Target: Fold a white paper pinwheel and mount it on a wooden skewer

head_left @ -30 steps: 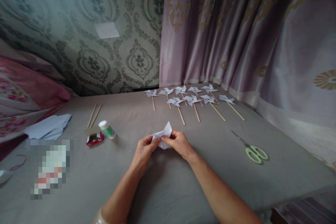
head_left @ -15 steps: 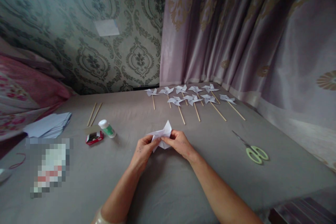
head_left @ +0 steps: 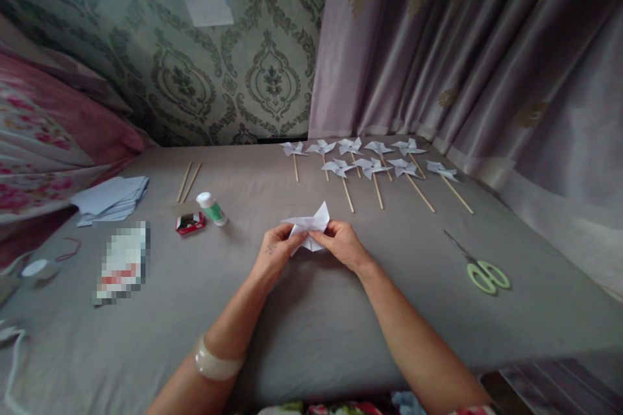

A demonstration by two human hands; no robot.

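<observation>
Between my two hands is a white paper pinwheel [head_left: 311, 225] without a stick, its points folded toward the middle. My left hand [head_left: 280, 244] pinches its left side, thumb near the centre. On the right side, my right hand [head_left: 343, 243] grips it with the thumb pressed close to the centre and the fingers behind the paper. Farther back on the grey-covered table [head_left: 292, 324] lie several finished pinwheels [head_left: 373, 168] on wooden sticks. A glue stick [head_left: 212, 209] with a white cap stands to the left, beside a small red box [head_left: 190, 224] holding dark bits.
Scissors [head_left: 479, 266] with green handles lie at the right. Two wooden sticks [head_left: 189, 183] and a stack of paper sheets [head_left: 111, 200] are at the left. Nearer lies a blurred-out packet [head_left: 121, 262], with a red string [head_left: 69, 248] and a white round object [head_left: 36, 268] beyond it.
The view has tipped down and shifted left, so the table's things appear higher and farther right. Both hands keep hold of the paper pinwheel, with little change in grip.
</observation>
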